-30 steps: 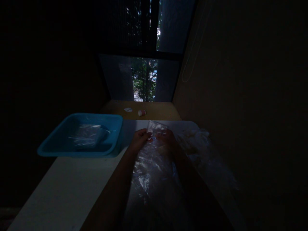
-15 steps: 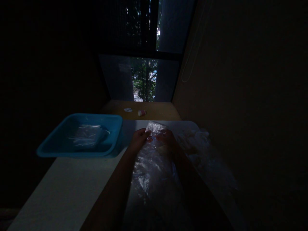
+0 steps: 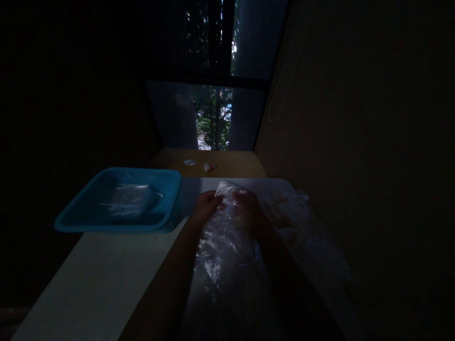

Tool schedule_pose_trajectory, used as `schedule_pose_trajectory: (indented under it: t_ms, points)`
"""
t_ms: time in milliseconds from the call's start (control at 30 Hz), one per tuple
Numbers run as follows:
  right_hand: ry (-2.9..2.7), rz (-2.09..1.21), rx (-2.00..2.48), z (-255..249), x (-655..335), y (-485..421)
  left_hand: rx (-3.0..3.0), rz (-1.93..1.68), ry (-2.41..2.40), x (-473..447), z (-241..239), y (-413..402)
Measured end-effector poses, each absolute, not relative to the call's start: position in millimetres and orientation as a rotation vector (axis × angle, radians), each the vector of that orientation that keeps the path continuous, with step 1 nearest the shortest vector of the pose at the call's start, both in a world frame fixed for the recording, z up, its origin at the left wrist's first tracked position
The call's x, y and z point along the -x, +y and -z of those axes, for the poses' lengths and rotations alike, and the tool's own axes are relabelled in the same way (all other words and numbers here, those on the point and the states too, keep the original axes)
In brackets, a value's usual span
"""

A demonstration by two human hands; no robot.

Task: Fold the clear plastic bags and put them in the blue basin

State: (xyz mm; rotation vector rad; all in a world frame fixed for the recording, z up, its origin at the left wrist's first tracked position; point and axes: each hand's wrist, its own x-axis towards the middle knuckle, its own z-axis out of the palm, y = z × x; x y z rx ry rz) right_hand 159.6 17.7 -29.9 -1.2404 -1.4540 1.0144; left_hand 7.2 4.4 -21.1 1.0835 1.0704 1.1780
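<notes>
Both of my hands grip a clear plastic bag (image 3: 230, 189) near the far side of the white table. My left hand (image 3: 207, 204) holds its left edge, thumb on top. Across from it, my right hand (image 3: 247, 203) is closed on the right edge, its fingers partly lost in shadow. More crinkled clear plastic (image 3: 216, 255) lies between my forearms and runs toward me; in the dim light I cannot tell whether it joins the held bag. A small reddish spot shows through the plastic between my hands.
A blue basin (image 3: 170, 199) with a clear plastic packet (image 3: 130, 199) in it stands at the left on the white table (image 3: 95, 274). Loose plastic (image 3: 302, 222) is heaped at the right. A small tipped-over container (image 3: 209, 166) and white scrap (image 3: 189, 162) lie on the window ledge.
The far end of the held bag has dipped and flattened slightly. My right thumb has shifted a little over the plastic. Other things are where they were.
</notes>
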Motion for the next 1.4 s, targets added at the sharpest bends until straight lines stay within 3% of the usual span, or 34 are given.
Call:
schedule_pose_trajectory:
  t_ms: [1100, 1400]
  points:
    - [-1.397, -0.951, 1.142, 20, -157, 13, -1.153, -1.253, 0.997, -6, 33, 11]
    - [-1.361, -1.127, 1.139, 26, -157, 14, -1.114, -1.265, 1.043, -8, 27, 8]
